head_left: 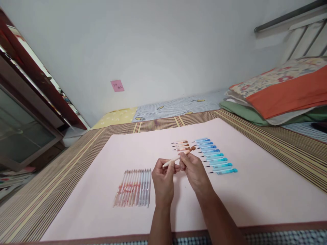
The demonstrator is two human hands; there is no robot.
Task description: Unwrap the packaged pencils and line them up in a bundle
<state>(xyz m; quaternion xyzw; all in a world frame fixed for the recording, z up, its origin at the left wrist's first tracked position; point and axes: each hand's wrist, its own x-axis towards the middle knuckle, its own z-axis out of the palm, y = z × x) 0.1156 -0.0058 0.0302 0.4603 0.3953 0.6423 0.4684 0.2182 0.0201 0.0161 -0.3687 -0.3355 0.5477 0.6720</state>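
Between my two hands is a slim cream-coloured pen (176, 158) with a brown knob at its far right end. My left hand (165, 177) pinches its pale lower-left end, and my right hand (192, 168) grips it nearer the brown end. Just beyond my hands lies a short column of pens with brown ends (181, 145). Right of them runs a longer column of blue and turquoise pens (214, 156), dark tips pointing left. To the left of my left hand, several clear pens (134, 187) in pinkish and grey-blue tones lie side by side.
A pale pink sheet (89, 204) lies under the pens, over a striped mat (33, 204). Folded bedding (286, 92) is piled at the right by the wall. A pink note (117, 85) sticks to the wall. A glass-panelled cabinet (22, 126) stands at the left.
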